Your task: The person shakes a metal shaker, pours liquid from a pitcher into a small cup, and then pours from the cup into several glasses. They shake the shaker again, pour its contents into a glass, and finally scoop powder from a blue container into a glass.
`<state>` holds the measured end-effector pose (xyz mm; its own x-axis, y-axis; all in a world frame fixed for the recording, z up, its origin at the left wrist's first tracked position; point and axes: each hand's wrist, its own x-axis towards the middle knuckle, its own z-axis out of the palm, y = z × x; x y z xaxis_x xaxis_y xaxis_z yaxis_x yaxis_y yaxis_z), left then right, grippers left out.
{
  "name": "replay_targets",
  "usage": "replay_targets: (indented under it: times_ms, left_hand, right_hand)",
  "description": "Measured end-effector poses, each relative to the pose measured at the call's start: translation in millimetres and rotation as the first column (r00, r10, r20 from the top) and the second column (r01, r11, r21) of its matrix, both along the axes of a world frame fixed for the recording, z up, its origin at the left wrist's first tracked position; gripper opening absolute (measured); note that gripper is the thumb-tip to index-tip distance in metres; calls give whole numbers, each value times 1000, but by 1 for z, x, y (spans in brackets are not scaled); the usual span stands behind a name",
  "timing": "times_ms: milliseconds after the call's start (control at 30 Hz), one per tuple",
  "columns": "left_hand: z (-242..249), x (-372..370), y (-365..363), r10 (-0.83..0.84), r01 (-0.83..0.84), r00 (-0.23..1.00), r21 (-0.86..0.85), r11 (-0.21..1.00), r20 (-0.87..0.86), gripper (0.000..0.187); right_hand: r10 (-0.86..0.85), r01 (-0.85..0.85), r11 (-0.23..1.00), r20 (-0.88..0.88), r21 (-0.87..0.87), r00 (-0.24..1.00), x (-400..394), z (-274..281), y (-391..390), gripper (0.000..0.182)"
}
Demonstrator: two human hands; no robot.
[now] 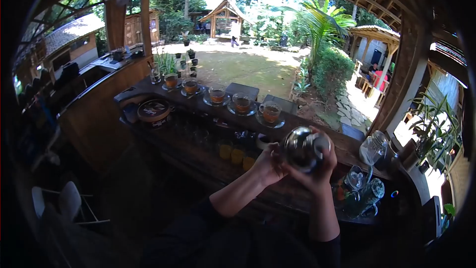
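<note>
My right hand [322, 166] is wrapped round a shiny, dark, rounded container [303, 149], which looks like glass or metal, above the wooden counter. Close against its left side is my left hand [271, 166], fingers curled; whether it grips the container or another small thing is unclear. Beyond my hands, glass cups of brown drink stand on saucers in a row, the nearest cup [271, 113] at the right end and another cup [242, 103] beside it. A white-rimmed cup [264, 141] sits partly hidden behind my left hand.
Yellow glasses [237, 157] stand on the lower level. A round box [153, 111] lies at the left. Glass jars [373, 148] and a patterned cylinder [375, 188] are at the right. Farther off are a white chair [70, 201], potted plants, and people in the garden.
</note>
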<state>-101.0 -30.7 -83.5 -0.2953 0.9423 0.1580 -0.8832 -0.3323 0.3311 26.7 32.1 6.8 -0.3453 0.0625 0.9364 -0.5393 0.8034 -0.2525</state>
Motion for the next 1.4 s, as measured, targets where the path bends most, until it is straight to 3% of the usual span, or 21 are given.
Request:
replay_targets:
  times_ms: [100, 133, 167, 200, 300, 333, 367, 400, 433, 467, 567, 667, 700, 733, 767, 800, 867, 967, 1033, 1200, 1400]
  left_hand:
    - [18, 6, -38, 128, -128, 988, 4, 992, -89, 41]
    - [46, 16, -58, 206, -207, 961, 15, 978, -184, 43]
    - [42, 3, -62, 114, -115, 992, 24, 993, 47, 45]
    - [48, 13, -81, 389, -313, 863, 262, 913, -323, 48]
    - [55, -12, -107, 163, -111, 983, 426, 898, -87, 49]
    - [69, 16, -111, 785, -703, 495, 359, 614, -373, 48]
    - [35, -12, -94, 490, -380, 866, 499, 779, -105, 46]
    - [-2, -46, -80, -7, -50, 997, 696, 717, 79, 44]
    - [-12, -56, -97, 480, -479, 877, -75, 875, 1, 42]
    - [-12, -53, -102, 448, -442, 888, -81, 893, 101, 41]
    - [21, -41, -127, 417, -406, 908, 173, 898, -37, 39]
    - [34, -67, -164, 305, -272, 930, 174, 946, -205, 39]
    - [43, -54, -160, 592, -603, 686, 123, 788, -423, 44]
    - [32, -73, -163, 436, -446, 859, 24, 895, -268, 50]
    - [15, -83, -159, 487, -523, 818, -41, 851, -307, 52]
    - [-4, -91, -155, 528, -592, 773, -103, 799, -351, 55]
    - [-39, -97, -163, 417, -573, 742, -175, 801, -524, 67]
    - [-80, -99, -184, 385, -527, 719, -93, 845, -578, 78]
    - [-85, -98, -204, 242, -634, 341, -32, 773, -909, 92]
    - [-137, -103, -228, 200, -747, 327, -122, 654, -924, 104]
    - [-158, -118, -251, 128, -698, 489, -299, 651, -863, 100]
  right_hand:
    - [177, -178, 984, -40, -12, 983, -16, 11, -19, 85]
    - [199, -201, 964, 30, 172, 980, -7, 18, -36, 75]
    - [453, -366, 797, -73, 480, 889, -6, 27, -46, 53]
    - [504, -330, 695, -106, 638, 857, 2, 35, -69, 39]
    - [591, -485, 732, -93, 478, 801, -22, 14, -86, 44]
    - [678, -561, 647, -54, 517, 733, -41, 27, -76, 44]
    - [612, -518, 723, -74, 457, 788, -72, 23, -66, 50]
    - [539, -469, 790, -85, 395, 838, -99, 11, -60, 57]
    - [446, -444, 885, 19, 139, 895, -108, 4, -62, 71]
    - [366, -352, 929, 144, -114, 919, -115, 1, -63, 86]
    - [538, -470, 759, -27, 451, 843, -103, 16, -84, 65]
    - [626, -509, 618, 16, 599, 779, -76, 15, -112, 57]
    - [676, -572, 638, -19, 516, 737, -86, 6, -109, 57]
    - [719, -630, 643, -58, 435, 693, -103, -7, -101, 58]
    - [704, -611, 690, -164, 389, 691, -124, -22, -93, 60]
    - [626, -610, 779, 129, -147, 769, -116, -34, -90, 71]
    - [524, -525, 851, -81, 7, 848, -149, -58, -78, 99]
    - [469, -368, 802, 113, -471, 876, -158, -107, -80, 100]
    - [548, -236, 676, 262, -698, 794, -163, -138, -98, 97]
    - [535, -81, 722, 480, -687, 695, -181, -171, -139, 88]
    - [758, -7, 538, 480, -843, 443, -197, -166, -133, 70]
